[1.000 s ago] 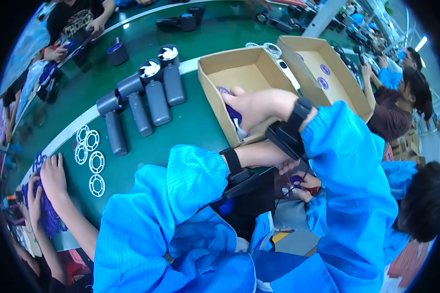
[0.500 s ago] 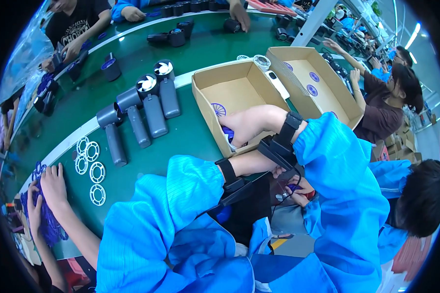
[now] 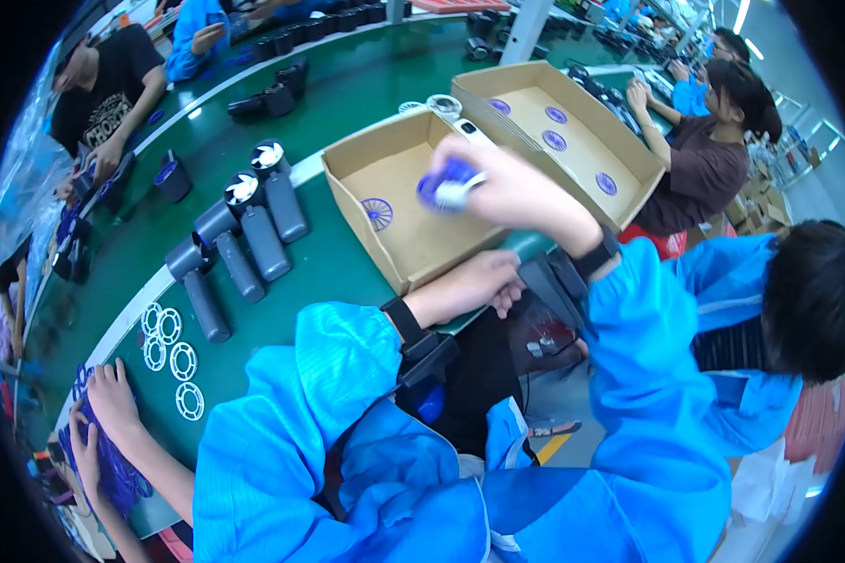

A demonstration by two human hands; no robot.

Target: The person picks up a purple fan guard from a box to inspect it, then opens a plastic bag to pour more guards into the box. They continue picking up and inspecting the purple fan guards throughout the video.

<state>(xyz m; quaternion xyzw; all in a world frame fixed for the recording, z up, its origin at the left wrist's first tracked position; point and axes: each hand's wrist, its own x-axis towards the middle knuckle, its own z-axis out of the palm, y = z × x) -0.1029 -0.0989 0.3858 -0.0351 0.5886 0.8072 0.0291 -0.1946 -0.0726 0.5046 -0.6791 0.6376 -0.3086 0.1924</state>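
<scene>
My right hand (image 3: 498, 183), smeared by motion, is raised over the near cardboard box (image 3: 366, 246). It is closed on some purple fan grilles (image 3: 438, 186) with a white piece (image 3: 458, 195) beside them; their number is too blurred to tell. Another purple spoked grille (image 3: 376, 214) lies inside that box, by its left wall. Just outside the box's near corner, at the table edge, is my left hand (image 3: 474, 284). Its fingers are loosely bent, and I see nothing in them. Both wrists wear black straps with dark devices.
Several grey handheld fans (image 3: 270, 246) lie left of the box. White rings (image 3: 183, 361) are spread on the green table nearer me. A second box (image 3: 582, 150) with purple grilles adjoins on the right. Another person's hands (image 3: 113, 399) rest by a purple pile; co-workers sit around.
My right hand has lifted up out of the box with purple grilles in it. My left hand, mostly covered before, now shows at the box's near corner. The view has shifted right.
</scene>
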